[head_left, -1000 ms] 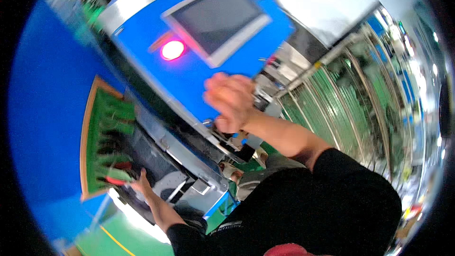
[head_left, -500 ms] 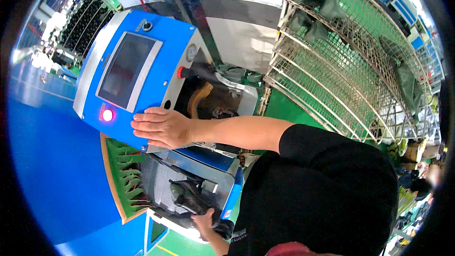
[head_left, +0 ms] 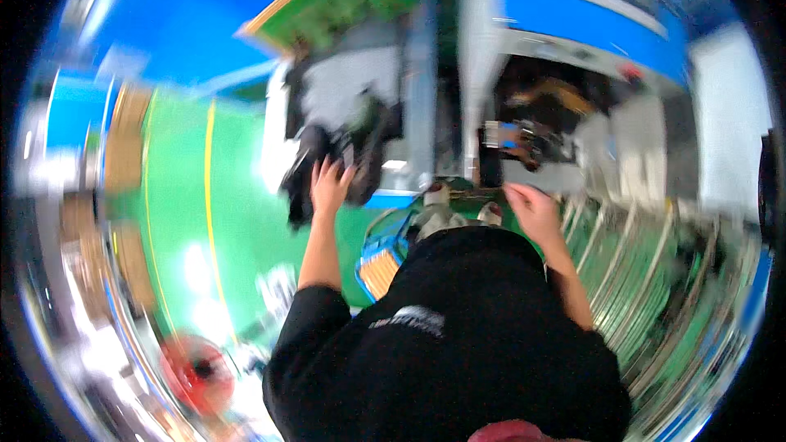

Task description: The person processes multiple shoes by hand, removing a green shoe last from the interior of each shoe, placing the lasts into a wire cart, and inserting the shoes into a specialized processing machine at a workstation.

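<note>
Black cloth (head_left: 327, 160) — under left hand's (head_left: 330, 188) fingers (head_left: 321, 165).

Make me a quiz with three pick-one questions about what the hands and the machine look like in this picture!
1. Where is the left hand?
A. On the dark cloth at the machine
B. On the green floor
C. In a pocket

2. What colour is the machine's panel?
A. Red
B. Blue
C. Yellow

3. What is the right hand doing?
A. Gripping a hammer
B. Pressing a screen
C. Hanging in the air, holding nothing

Answers: 1 A, the fingers lie on the dark cloth in front of the machine. 2 B, the panel at the top of the picture is bright blue. 3 C, the hand is raised beside the wire racks with nothing seen in it, though the picture is blurred.
</note>
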Available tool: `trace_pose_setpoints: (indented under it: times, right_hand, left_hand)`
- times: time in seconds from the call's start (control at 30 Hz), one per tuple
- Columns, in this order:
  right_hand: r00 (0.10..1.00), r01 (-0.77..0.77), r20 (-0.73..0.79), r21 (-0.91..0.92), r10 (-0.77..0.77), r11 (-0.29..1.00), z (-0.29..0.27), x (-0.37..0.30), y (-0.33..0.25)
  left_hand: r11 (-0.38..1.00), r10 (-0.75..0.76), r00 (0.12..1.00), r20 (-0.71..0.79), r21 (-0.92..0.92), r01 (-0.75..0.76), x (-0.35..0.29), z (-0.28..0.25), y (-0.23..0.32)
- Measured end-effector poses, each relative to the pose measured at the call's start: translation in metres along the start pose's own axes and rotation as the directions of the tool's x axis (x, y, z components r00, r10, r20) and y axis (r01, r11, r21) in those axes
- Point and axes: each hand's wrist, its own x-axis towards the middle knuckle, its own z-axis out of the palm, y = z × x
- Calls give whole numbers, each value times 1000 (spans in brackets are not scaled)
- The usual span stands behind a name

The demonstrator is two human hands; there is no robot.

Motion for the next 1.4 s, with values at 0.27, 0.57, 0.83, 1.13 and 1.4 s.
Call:
trace_pose_setpoints:
  times: [0.27, 0.57, 0.83, 1.13, 1.4]
  right_hand:
    - [934, -328, 166, 47, 317, 943, -1, 9, 9]
    - [948, -100, 292, -106, 127, 989, 43, 53, -28]
    - [956, -173, 214, -146, 202, 974, 59, 35, -35]
    - [968, -152, 170, -180, 183, 972, 52, 19, -17]
    - [962, 58, 263, 66, -74, 996, 39, 15, -17]
  left_hand:
    - [753, -482, 693, -536, 149, 640, 0, -70, 45]
    - [690, -587, 689, -425, 182, 701, 27, -53, -11]
    - [676, -483, 868, 111, -584, 451, 59, -21, 91]
    - [516, -605, 793, 75, -721, 462, 65, 5, 91]
    - [-555, -426, 754, 501, -802, 219, -12, -30, 93]
